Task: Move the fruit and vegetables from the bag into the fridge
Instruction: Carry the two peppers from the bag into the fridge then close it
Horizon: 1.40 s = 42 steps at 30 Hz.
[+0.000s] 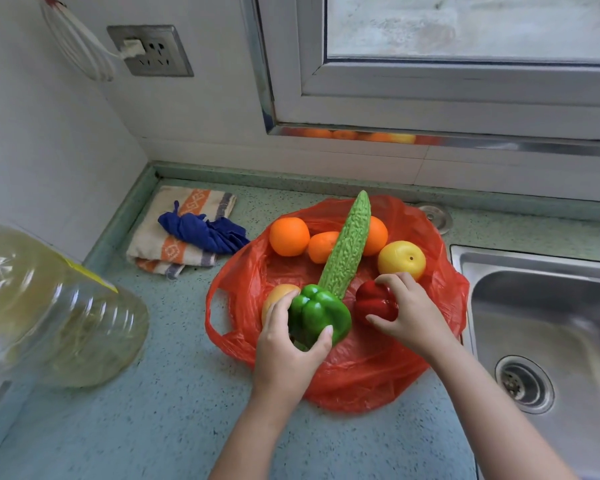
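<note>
Red plastic bag (361,382) is spread open flat on the counter (153,427), toward the counter's back edge, just beside the sink (551,306) at the right. All produce is seen lying on the opened bag.

Green bell pepper (317,311) is gripped by the left hand (284,355), at the bag's near-left part; fingers are curled over its left side and the thumb is pressed on its near-right side. Red bell pepper (374,301) is gripped by the right hand (409,317), fingers curled over the top and thumb under the near side. The two peppers are near each other, not touching.

A bitter gourd (349,247) is laid diagonally from behind the green pepper up to the bag's back edge. An orange (289,236) is placed at the back left of the bag, a smaller orange (321,245) is touching the gourd's left side, and a third orange (378,235) is partly hidden behind the gourd. A yellow fruit (400,259) is placed just behind the right hand's fingers. A pale yellow fruit (278,294) is mostly hidden behind the left hand.

A striped towel (174,251) is folded in the counter's back-left corner, with a blue cloth (205,232) dropped on it. A large oil bottle (49,306), blurred, is seen at the counter's left edge. A wall socket (149,50) with a white plug is mounted above the corner.
</note>
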Each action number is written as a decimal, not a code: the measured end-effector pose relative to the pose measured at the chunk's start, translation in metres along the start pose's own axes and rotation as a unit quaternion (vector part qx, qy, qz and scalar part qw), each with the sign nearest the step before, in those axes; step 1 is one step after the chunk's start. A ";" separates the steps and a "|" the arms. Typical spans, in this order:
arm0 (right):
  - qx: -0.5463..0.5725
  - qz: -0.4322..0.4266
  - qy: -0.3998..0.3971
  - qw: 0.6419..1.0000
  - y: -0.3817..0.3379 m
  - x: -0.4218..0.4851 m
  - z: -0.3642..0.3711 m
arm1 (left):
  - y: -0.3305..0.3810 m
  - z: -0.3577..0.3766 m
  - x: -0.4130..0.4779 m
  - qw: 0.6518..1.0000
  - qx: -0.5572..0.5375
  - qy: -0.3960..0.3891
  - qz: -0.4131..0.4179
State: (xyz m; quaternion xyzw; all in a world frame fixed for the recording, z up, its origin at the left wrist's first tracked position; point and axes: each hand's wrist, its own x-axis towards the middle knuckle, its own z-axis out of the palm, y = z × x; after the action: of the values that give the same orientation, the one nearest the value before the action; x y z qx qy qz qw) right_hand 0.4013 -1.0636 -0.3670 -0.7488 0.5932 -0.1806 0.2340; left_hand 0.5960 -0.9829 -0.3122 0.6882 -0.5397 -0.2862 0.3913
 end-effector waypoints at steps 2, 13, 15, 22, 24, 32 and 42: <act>-0.006 0.008 -0.003 1.000 0.001 -0.004 -0.001 | 0.000 0.000 -0.001 1.000 0.004 -0.006 0.001; -0.021 0.070 -0.009 0.997 0.006 -0.022 -0.008 | 0.000 -0.001 -0.008 1.000 0.001 -0.016 0.018; -0.023 0.075 -0.013 0.997 0.003 -0.024 -0.008 | 0.000 -0.001 -0.009 1.000 -0.003 -0.017 0.020; 0.052 0.085 0.030 0.995 -0.005 -0.037 -0.013 | 0.002 -0.007 -0.015 0.999 -0.026 -0.019 0.025; 0.074 0.079 0.057 0.992 -0.011 -0.043 -0.021 | 0.002 -0.009 -0.016 0.999 -0.030 -0.026 0.025; 0.142 0.066 0.178 0.971 -0.046 -0.077 -0.067 | 0.021 -0.019 -0.016 0.992 -0.101 -0.063 0.035; 0.195 0.138 0.319 0.917 -0.065 -0.162 -0.097 | 0.054 0.007 -0.029 0.967 -0.170 -0.162 0.101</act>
State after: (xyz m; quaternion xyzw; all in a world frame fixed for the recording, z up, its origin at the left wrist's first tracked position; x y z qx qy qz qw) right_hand 0.3636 -0.9074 -0.2492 -0.5019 0.6868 -0.4876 0.1966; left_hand 0.5551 -0.9625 -0.2713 0.4974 -0.6063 -0.4407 0.4368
